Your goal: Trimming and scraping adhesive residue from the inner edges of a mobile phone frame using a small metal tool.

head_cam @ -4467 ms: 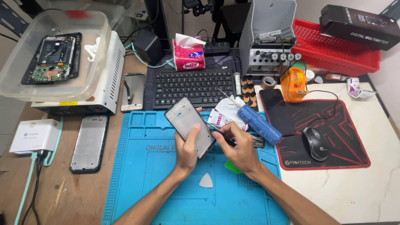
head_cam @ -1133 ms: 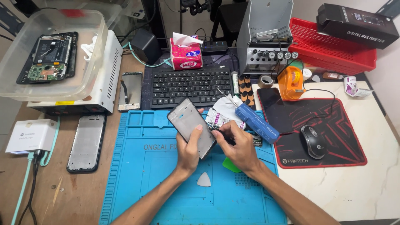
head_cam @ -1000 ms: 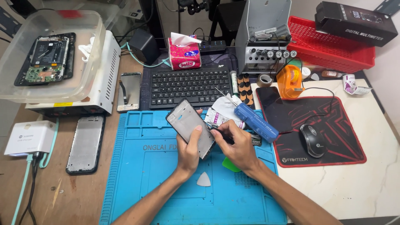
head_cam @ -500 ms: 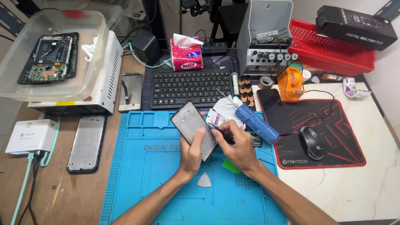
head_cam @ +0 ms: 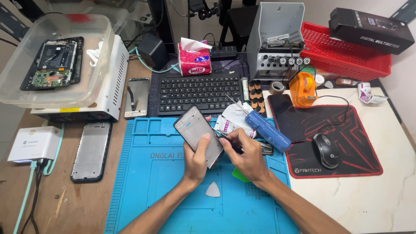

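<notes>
Hands meet over a blue work mat [head_cam: 143, 173] — left hand [head_cam: 196, 157] clamped around a phone frame [head_cam: 198, 136], right hand [head_cam: 245, 149] pinching a thin tool at its edge; steady, shallow strokes look wisest.

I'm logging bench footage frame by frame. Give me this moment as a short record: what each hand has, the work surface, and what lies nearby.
left hand: holds a phone frame, tilted, above the mat
right hand: at the frame's right edge, pinching a thin tool, too small to identify
surface: blue work mat
on mat: white triangular pick, green pick partly under the right wrist
nearby: blue electric screwdriver, black keyboard, mouse
</notes>
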